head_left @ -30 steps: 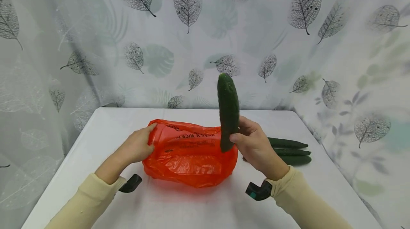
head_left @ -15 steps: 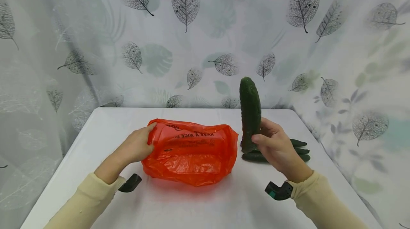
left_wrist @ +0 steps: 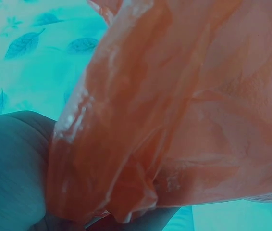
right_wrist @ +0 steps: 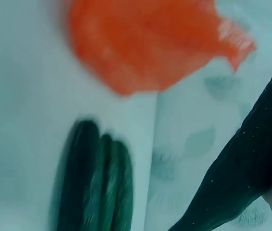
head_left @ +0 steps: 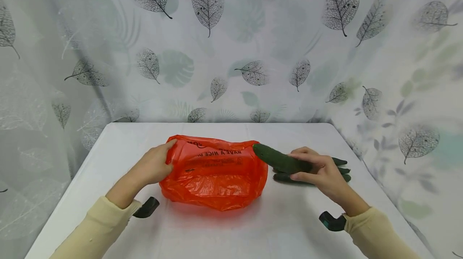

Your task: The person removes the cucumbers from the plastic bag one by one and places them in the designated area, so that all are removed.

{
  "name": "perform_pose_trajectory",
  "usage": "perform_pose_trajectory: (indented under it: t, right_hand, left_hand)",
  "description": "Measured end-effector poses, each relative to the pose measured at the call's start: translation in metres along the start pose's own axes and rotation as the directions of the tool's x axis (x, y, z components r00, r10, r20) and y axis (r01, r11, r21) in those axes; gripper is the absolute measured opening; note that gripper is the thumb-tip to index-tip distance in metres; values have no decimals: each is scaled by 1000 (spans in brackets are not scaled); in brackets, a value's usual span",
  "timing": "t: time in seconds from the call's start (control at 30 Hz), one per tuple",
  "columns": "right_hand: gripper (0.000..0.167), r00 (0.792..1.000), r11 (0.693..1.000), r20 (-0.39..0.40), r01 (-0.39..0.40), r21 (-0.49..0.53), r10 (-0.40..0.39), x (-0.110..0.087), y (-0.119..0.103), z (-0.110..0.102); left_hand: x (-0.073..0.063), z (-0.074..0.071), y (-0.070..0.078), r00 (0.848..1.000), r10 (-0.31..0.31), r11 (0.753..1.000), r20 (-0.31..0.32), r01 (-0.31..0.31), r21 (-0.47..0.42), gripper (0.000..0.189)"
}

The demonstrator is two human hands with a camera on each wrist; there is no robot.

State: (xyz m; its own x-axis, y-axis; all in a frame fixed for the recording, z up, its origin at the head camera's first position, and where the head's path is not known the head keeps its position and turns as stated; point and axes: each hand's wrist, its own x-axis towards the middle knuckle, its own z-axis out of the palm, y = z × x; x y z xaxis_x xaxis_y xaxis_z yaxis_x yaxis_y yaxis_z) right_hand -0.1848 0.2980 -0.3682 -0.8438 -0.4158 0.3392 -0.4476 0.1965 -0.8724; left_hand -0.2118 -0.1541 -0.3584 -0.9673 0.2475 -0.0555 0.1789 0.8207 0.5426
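Note:
A red plastic bag [head_left: 217, 174] with dark printed words lies on the white table, its mouth spread open. My left hand [head_left: 153, 165] grips the bag's left edge; in the left wrist view the crinkled film [left_wrist: 126, 110] hides most of the fingers. My right hand [head_left: 323, 172] holds a dark green cucumber [head_left: 276, 159] between thumb and fingers, tilted, its far end pointing left and overlapping the bag's right corner in the head view. Under and behind that hand, three more cucumbers [right_wrist: 76, 178] lie side by side on the table, partly hidden in the head view.
The white table [head_left: 224, 235] ends at a back edge against a hanging curtain [head_left: 224, 50] printed with leaves. Each wrist carries a small black camera, such as the left one [head_left: 146, 207] beside the cream sleeve.
My right hand has moved right, away from over the bag to above the other cucumbers. The held cucumber has swung from upright to leaning left. My left hand stays on the bag.

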Motion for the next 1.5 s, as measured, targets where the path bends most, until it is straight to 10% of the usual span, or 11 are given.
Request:
perform_pose_trajectory:
  t: [0.27, 0.8, 1.5]
  right_hand:
    - [49, 998, 915, -18, 41, -400, -52, -25, 29, -18]
    - [48, 998, 829, 7, -49, -557, 63, -65, 79, -51]
    - [50, 980, 691, 12, -131, -711, 197, -68, 95, -54]
  left_hand:
    - [0, 1, -1, 1000, 0, 1000, -1, 0, -5, 70]
    - [0, 1, -2, 1000, 17, 1000, -3, -17, 17, 69]
    - [0, 0, -1, 1000, 29, 1000, -6, -29, 11, 69]
